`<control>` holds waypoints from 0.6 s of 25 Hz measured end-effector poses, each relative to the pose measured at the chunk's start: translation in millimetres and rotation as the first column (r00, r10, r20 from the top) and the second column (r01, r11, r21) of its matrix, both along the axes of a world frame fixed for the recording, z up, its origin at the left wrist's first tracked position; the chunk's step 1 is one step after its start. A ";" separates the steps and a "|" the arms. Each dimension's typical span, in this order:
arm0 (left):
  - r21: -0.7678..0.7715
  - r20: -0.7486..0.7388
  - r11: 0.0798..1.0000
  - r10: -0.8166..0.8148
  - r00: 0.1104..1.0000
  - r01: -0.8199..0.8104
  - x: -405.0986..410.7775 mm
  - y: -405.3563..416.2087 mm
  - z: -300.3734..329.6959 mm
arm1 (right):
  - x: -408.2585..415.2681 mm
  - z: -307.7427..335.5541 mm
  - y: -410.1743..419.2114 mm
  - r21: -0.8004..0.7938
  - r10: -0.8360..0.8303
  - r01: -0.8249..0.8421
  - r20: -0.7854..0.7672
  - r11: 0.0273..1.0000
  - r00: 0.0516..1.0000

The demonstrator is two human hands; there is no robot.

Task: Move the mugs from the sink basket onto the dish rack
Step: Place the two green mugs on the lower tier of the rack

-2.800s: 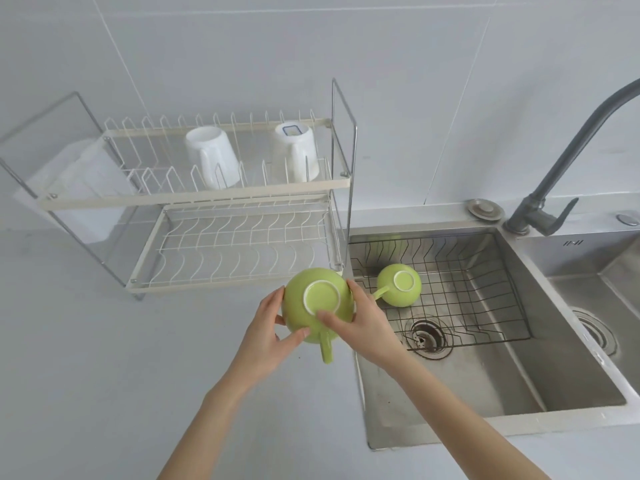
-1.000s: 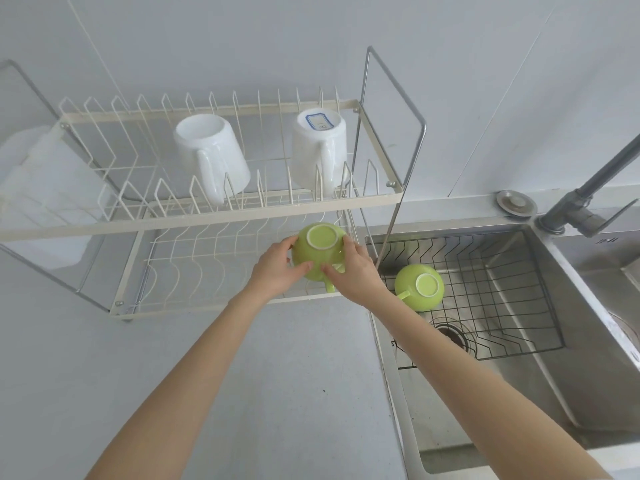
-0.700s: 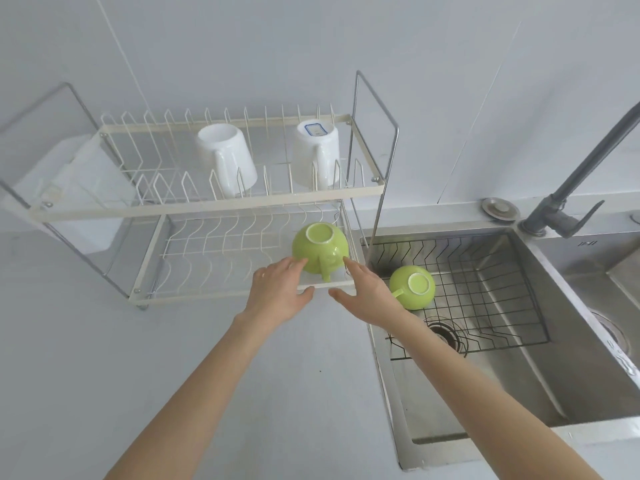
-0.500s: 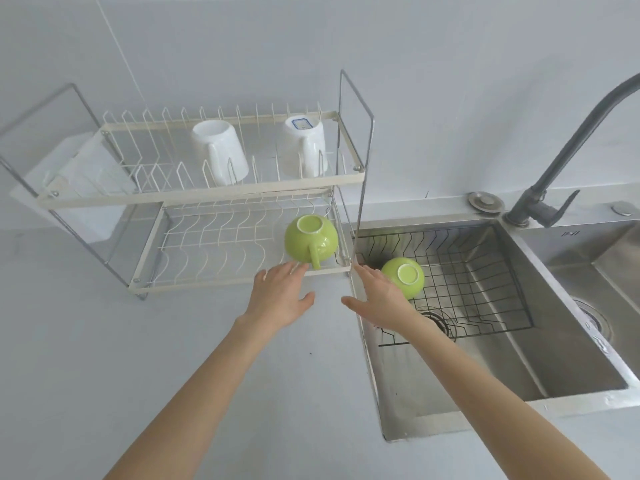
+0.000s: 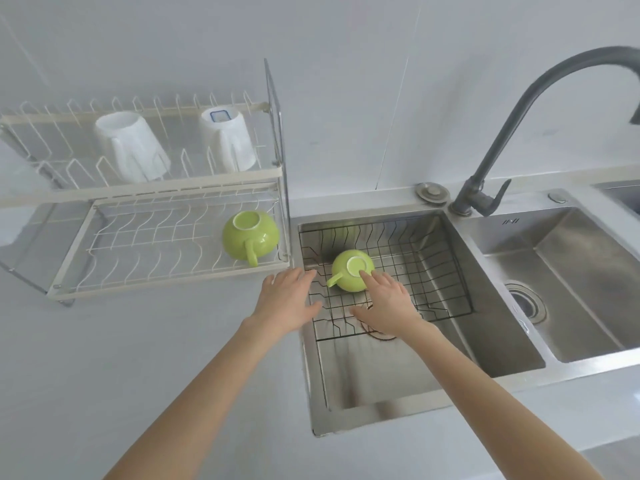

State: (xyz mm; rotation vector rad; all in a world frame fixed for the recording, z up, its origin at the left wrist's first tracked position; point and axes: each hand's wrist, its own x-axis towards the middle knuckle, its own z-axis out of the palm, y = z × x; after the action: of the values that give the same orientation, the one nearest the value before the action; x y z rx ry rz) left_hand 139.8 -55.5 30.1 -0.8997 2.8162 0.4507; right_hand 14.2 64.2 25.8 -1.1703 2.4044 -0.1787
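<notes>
One green mug [image 5: 251,239] sits upside down at the right end of the dish rack's [image 5: 138,282] lower shelf, handle toward me. A second green mug [image 5: 349,268] lies upside down in the black wire sink basket [image 5: 433,271], handle to the left. My right hand [image 5: 388,303] is open over the basket, its fingertips touching the mug's near right side. My left hand [image 5: 285,299] is open above the sink's left edge, just left of the mug's handle and apart from it.
Two white mugs [image 5: 131,147] [image 5: 227,138] stand upside down on the rack's upper shelf. A dark faucet [image 5: 512,126] arches over the steel double sink [image 5: 450,389]. The drain [image 5: 379,332] shows below the basket. A grey counter surrounds everything.
Both hands let go of the first green mug on the lower shelf, then moved right to the sink basket. My right fingertips now touch the second mug.
</notes>
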 end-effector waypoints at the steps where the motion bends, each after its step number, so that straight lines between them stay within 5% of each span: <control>1: 0.008 -0.001 1.000 -0.001 1.000 0.001 -9.0 3.4 -1.5 | -8.2 -3.2 2.7 0.004 0.004 -0.004 0.001 1.000 1.000; 15: 0.159 0.065 0.983 0.078 0.995 -0.087 -121.9 -1.0 -42.1 | -104.9 -53.8 -11.6 0.022 -0.107 0.106 0.329 0.994 0.938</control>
State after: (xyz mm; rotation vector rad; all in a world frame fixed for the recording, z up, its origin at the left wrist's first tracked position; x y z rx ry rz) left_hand 17.9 -56.4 -12.1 -0.9808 2.6519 0.6431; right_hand -90.7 52.6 -28.0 -0.9242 2.1682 -0.3744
